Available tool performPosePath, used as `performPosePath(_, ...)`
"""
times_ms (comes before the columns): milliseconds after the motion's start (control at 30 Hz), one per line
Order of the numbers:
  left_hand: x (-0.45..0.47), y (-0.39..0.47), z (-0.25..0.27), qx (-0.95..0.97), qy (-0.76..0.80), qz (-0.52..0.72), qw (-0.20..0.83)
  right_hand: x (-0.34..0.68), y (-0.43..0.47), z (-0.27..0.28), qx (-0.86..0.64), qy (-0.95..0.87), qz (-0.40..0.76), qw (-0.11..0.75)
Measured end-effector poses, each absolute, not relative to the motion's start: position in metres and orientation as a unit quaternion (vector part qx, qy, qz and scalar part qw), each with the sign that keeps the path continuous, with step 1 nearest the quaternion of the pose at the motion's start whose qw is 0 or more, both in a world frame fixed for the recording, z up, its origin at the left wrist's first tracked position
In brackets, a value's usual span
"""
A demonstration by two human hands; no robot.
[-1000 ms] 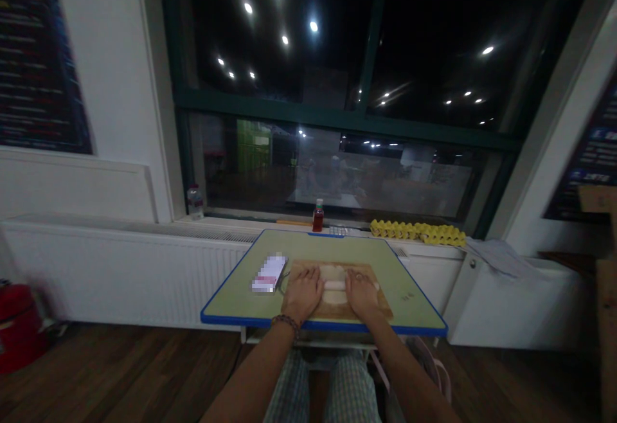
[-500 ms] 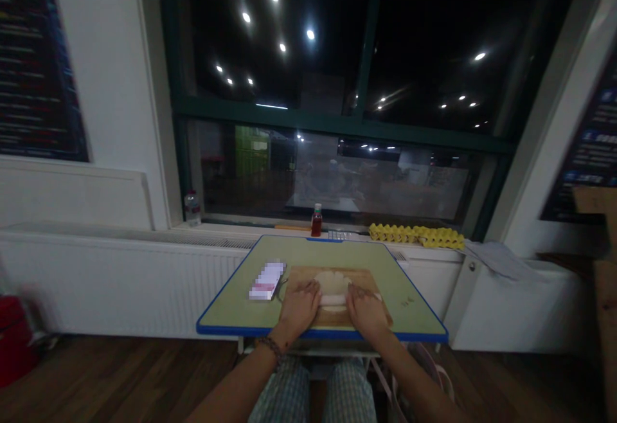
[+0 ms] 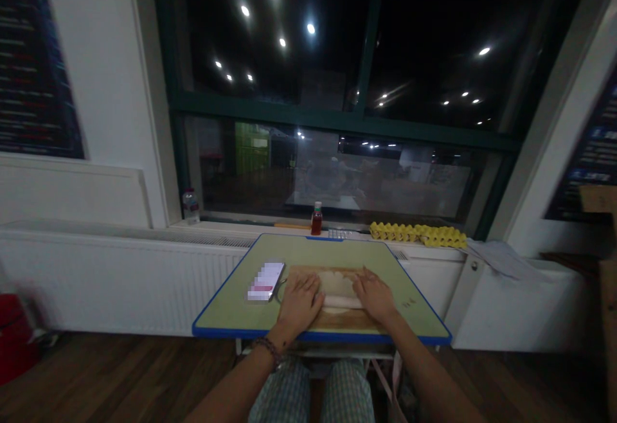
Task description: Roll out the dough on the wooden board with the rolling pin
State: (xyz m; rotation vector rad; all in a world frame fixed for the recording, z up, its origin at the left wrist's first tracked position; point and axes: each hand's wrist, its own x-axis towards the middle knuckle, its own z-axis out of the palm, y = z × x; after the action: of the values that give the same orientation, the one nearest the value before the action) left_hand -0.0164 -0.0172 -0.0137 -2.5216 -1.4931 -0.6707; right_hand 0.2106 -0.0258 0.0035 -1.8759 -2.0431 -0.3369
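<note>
Left hand (image 3: 299,296) and right hand (image 3: 375,294) lie palms down, opened nearly flat with fingers reaching forward, over either end of a pale rolling pin (image 3: 343,302) rather than gripped around it. The pin lies crosswise over flattened dough (image 3: 333,281) on the wooden board (image 3: 337,322). Left of the board is a phone (image 3: 265,281); beyond it, a red bottle (image 3: 316,222); beyond and rightward, yellow egg trays (image 3: 417,234).

Two hands, one left hand (image 3: 299,301) and one right hand (image 3: 376,294), plus one rolling pin (image 3: 343,301) and one dough sheet (image 3: 332,282) between their fingers, one wooden board (image 3: 337,323) underneath, one phone (image 3: 267,280) left of the left fingers, and like, two bottles (image 3: 316,222) well beyond the fingertips.
</note>
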Motion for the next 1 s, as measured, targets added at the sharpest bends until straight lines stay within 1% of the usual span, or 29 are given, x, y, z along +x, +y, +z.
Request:
performPosePath(167, -0.01, -0.003, -0.009, -0.838, -0.481, -0.239, 0.097, 0.202, -0.012, -0.006, -0.654, -0.729, -0.098, 0.178)
performPosePath(233, -0.009, 0.002, -0.008, -0.837, -0.486, -0.231, 0.103, 0.199, -0.011, -0.008, -0.658, -0.733, -0.074, 0.159)
performPosePath(333, -0.009, 0.004, -0.009, -0.83, -0.514, -0.199, 0.084, 0.197, -0.016, -0.01, -0.67, -0.728, -0.055, 0.131)
performPosePath(467, -0.012, -0.008, -0.014, -0.829, -0.518, -0.192, 0.086, 0.197, -0.031, -0.014, -0.658, -0.738, -0.065, 0.138)
performPosePath(767, -0.016, -0.036, -0.031, -0.826, -0.49, -0.239, 0.141, 0.189, -0.059, -0.02, -0.66, -0.727, -0.104, 0.157)
performPosePath(1000, -0.016, -0.045, -0.043, -0.812, -0.488, -0.278, 0.158, 0.189, -0.062, -0.028, -0.65, -0.726, -0.138, 0.18)
